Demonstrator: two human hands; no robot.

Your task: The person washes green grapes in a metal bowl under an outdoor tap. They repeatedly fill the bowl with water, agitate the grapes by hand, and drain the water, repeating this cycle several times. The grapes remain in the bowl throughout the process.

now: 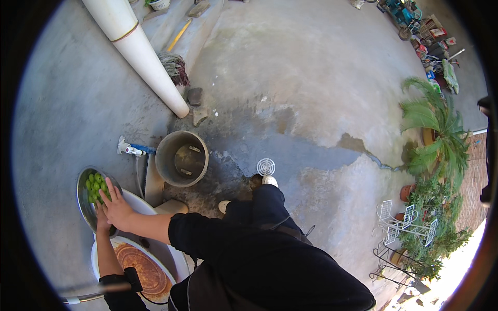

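A metal bowl (82, 206) stands tilted in view at the left, with several green oval fruits (95, 186), grape-like, in it. My right hand (118, 210) reaches over the bowl with its fingers spread, their tips beside the fruits. Under its wrist, my left hand (102, 222) extends into the bowl; its fingers are partly hidden by the right hand, so its grip is unclear. Below the bowl, a white-rimmed basin (171, 274) has a rust-brown stained bottom. It sits over a larger white sink (134, 200).
A grey bucket (162, 159) stands near a wall tap (134, 149). A white pipe (155, 74) runs down beside a mop (175, 68). On the wet concrete floor, a white drain cover (266, 167) lies near my shoe (270, 181). Potted plants (432, 120) line the right.
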